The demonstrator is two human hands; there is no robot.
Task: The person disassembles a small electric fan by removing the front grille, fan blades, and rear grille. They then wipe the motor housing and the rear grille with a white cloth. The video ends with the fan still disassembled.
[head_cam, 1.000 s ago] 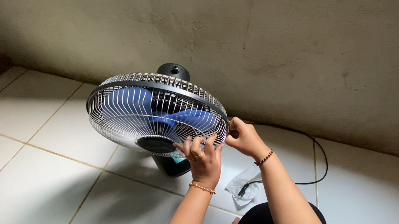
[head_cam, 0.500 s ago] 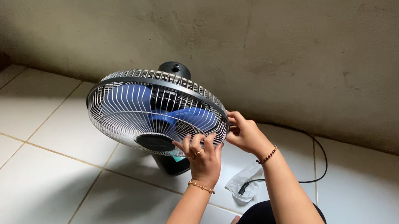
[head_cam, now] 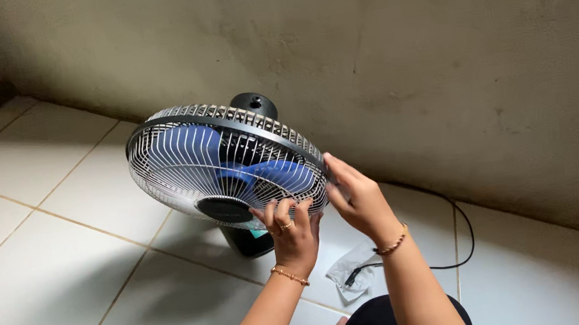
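Fan (head_cam: 223, 165) upright on floor tiles (head_cam: 39, 240) near wall, grille on with blue blades (head_cam: 261, 170) caged; left hand (head_cam: 291, 233) fingers hooked through near wires, right hand (head_cam: 357, 194) flat, fingers extended on right rim; rim unfinished, I'd judge.

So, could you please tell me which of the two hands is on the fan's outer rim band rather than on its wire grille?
The right hand: its fingers lie along the dark rim band at the fan's right edge. The left hand hooks its fingertips into the grille's lower wires.
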